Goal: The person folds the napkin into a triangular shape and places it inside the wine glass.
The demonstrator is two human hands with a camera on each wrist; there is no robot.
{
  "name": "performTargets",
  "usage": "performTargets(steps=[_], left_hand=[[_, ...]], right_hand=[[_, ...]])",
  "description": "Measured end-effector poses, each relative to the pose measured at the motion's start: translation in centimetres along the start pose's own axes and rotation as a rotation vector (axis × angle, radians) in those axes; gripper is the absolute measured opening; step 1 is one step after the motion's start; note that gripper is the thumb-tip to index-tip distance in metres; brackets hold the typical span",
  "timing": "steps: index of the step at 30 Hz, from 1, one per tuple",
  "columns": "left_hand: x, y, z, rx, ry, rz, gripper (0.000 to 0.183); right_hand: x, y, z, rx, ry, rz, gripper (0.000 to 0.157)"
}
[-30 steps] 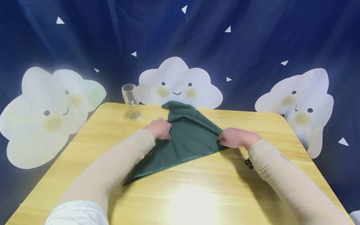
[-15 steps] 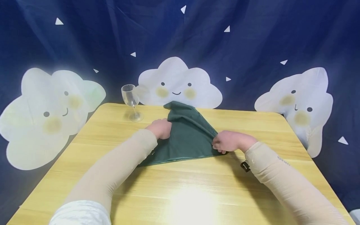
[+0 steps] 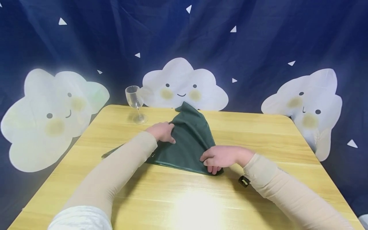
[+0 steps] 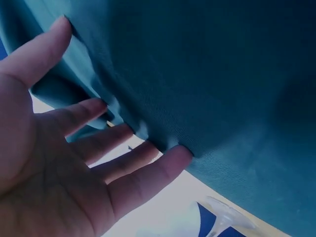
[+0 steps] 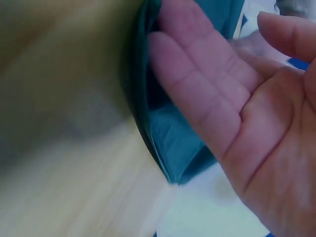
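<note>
A dark green cloth napkin [image 3: 187,140] lies folded on the table, its peak towards the far edge. One narrow end pokes out on the far side of the left forearm. My left hand [image 3: 162,131] rests at the napkin's left edge; in the left wrist view its fingers [image 4: 148,173] are spread and fairly straight, fingertips touching the cloth, thumb apart. My right hand [image 3: 222,156] is at the near right corner. In the right wrist view, its straight fingers [image 5: 197,94] reach against the napkin's fold [image 5: 175,138], with the thumb held away. Some fingertips are hidden by cloth.
A clear stemmed wine glass [image 3: 135,100] stands upright near the far left of the wooden table [image 3: 161,198], beyond my left hand. A dark blue curtain [image 3: 253,51] with smiling white clouds hangs behind the table's far edge.
My right hand has moved left and nearer, and the napkin's right corner has come with it. The left end has swung away behind the left forearm. My left fingers have spread.
</note>
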State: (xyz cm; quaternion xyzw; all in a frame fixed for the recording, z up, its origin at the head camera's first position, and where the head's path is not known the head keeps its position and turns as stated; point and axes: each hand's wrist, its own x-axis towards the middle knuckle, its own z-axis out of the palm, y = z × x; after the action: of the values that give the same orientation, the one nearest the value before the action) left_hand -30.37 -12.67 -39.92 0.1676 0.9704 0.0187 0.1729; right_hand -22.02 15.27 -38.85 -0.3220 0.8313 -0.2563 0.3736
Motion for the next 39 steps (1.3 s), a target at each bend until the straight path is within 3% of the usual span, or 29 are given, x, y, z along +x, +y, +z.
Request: performTargets(steps=[13, 21, 29, 33, 37, 39], left_hand=[[0.1, -1.1, -0.5, -0.101, -0.035, 0.048, 0.090], [1.3, -2.1, -0.5, -0.059, -0.077, 0.111, 0.088], [1.4, -2.5, 0.2, -0.060, -0.062, 0.145, 0.092], [1.4, -2.3, 0.5, -0.054, -0.057, 0.145, 0.094], [1.6, -2.3, 0.4, -0.049, -0.046, 0.132, 0.094], [1.7, -2.3, 0.4, -0.046, -0.046, 0.134, 0.094]], right_hand=[[1.7, -3.1, 2.7, -0.022, -0.095, -0.121, 0.037], [2.3, -3.8, 3.2, -0.103, -0.088, -0.222, 0.037], [2.8, -4.4, 4.0, -0.107, -0.117, -0.263, 0.040], [2.6, -3.8, 2.3, -0.100, 0.005, -0.302, 0.036], [2.6, -1.7, -1.1, -0.068, 0.267, -0.297, 0.032], [2.6, -0.4, -2.7, -0.127, 0.409, -0.254, 0.031]])
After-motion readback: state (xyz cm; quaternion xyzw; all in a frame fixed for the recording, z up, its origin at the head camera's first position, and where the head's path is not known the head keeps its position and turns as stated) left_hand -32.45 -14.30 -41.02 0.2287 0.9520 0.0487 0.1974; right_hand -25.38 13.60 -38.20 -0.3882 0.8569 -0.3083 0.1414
